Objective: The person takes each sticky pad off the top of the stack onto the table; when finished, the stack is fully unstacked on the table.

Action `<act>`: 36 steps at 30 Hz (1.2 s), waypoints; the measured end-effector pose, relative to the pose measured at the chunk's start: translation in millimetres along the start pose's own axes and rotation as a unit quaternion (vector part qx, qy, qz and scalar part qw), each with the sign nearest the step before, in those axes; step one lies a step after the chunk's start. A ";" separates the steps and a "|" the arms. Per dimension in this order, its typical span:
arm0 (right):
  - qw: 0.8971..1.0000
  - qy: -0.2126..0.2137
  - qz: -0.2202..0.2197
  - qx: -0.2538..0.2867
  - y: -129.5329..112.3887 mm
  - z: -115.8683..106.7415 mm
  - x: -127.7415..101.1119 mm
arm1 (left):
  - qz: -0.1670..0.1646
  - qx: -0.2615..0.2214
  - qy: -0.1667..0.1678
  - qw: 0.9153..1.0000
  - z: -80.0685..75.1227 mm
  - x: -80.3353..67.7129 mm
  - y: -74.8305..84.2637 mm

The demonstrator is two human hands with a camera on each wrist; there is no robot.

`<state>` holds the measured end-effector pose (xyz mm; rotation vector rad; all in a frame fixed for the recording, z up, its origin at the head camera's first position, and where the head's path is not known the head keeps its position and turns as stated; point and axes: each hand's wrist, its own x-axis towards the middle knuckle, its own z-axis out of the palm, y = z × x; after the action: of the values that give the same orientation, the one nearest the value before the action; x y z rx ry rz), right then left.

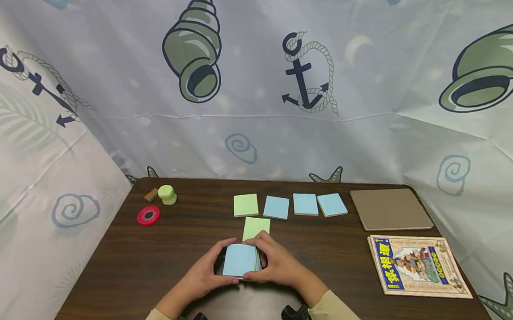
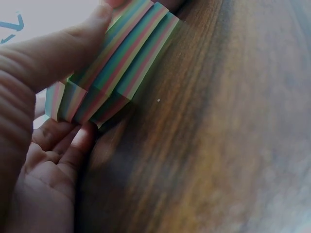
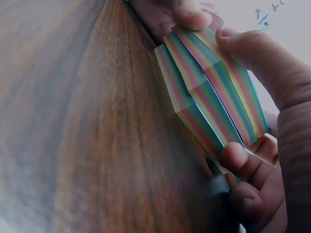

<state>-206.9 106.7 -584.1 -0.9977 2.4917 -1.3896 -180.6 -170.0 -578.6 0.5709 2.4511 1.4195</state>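
Observation:
A stack of square sticky note pads [image 1: 239, 260] with a light blue top sits near the front middle of the dark wooden table. My left hand [image 1: 204, 273] grips its left side, thumb at the near edge and fingers at the far edge. From the right, my right hand [image 1: 279, 262] holds the same stack, its thumb also along the near edge. In the left wrist view, the pads' striped sides [image 2: 131, 53] show red, green, yellow and blue layers, slightly offset from each other. Just beyond my fingers lies a light green pad [image 1: 256, 226], partly covered by the right hand.
Behind stand a green pad [image 1: 245, 205] and three blue pads, the rightmost blue pad [image 1: 332, 204] turned askew. Right: a brown flat board [image 1: 391, 209] and illustrated booklets [image 1: 418, 267]. Left: a red ring-shaped item [image 1: 148, 215], a pale green knob-shaped item [image 1: 167, 195] and a small block [image 1: 151, 194].

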 end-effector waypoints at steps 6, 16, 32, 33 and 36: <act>1.000 0.005 -0.006 0.013 0.3 1.0 -0.4 | -0.015 0.003 0.000 1.000 1.1 0.1 0.0; 0.997 0.035 -0.019 0.060 1.6 -0.1 -3.4 | -0.023 -0.006 0.002 1.000 2.7 -0.1 1.2; 0.971 0.188 -0.021 0.146 2.7 -0.4 -11.4 | -0.018 -0.018 -0.002 1.000 3.3 -0.1 -0.5; 0.969 0.201 -0.030 0.142 2.6 -0.5 -11.2 | -0.016 -0.016 -0.002 1.000 3.2 0.0 -0.7; 0.963 0.236 -0.052 0.122 2.7 -1.3 -9.8 | -0.010 -0.013 -0.001 1.000 3.0 0.7 -1.0</act>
<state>-201.1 114.5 -587.6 -0.8342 2.4991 -2.1225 -180.2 -167.9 -580.9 0.5389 2.4265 1.4399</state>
